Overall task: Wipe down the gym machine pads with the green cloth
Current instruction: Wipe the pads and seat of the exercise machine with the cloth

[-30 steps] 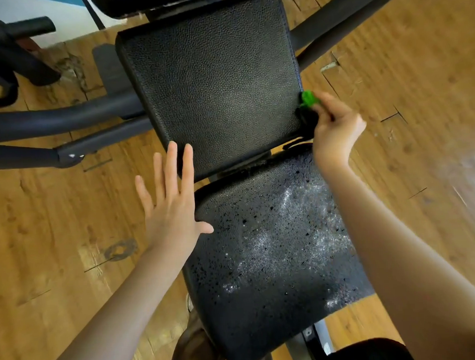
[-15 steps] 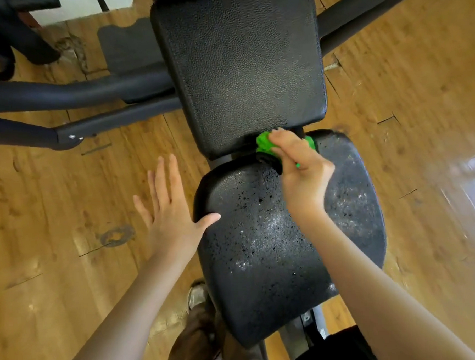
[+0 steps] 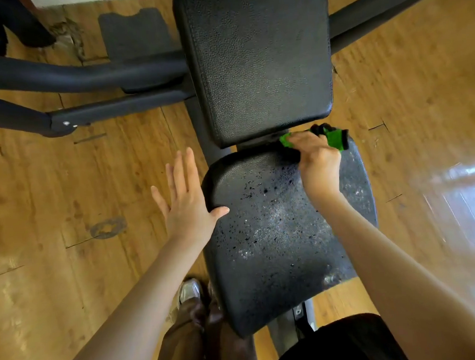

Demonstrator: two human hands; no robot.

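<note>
Cloth at the back edge of the seat pad

Green cloth [image 3: 335,139], bunched with some black trim showing, sits at the far right corner of the seat pad [image 3: 274,232], right by the gap under the back pad [image 3: 258,64]. From my feed the right hand [image 3: 315,160] grips it, fingers curled over the wad and knuckles toward me, pressing it down onto the seat's rear edge. Bits of green stick out on both sides of the fist.

I see the seat pad speckled with dark droplets and pale, cloudy patches across its middle and right side; its left rear area looks smoother and plain black. The back pad above it is pebbled black with a dull sheen.

My left hand [image 3: 187,198] is spread flat, fingers straight and close together, pointing away from me. Its thumb lies over the left edge of the seat pad, and the rest of the palm hangs beside the pad over the wooden floor [image 3: 69,214]. Whether the palm touches the pad's side I cannot tell.

Dark frame tubes [image 3: 90,74] run off to the left from behind the back pad, and another bar [image 3: 373,13] angles away at upper right. Below, near the seat's front left, a shoe [image 3: 189,292] and a brown trouser leg [image 3: 181,343] show. Bright glare lies on the floor at the right.
</note>
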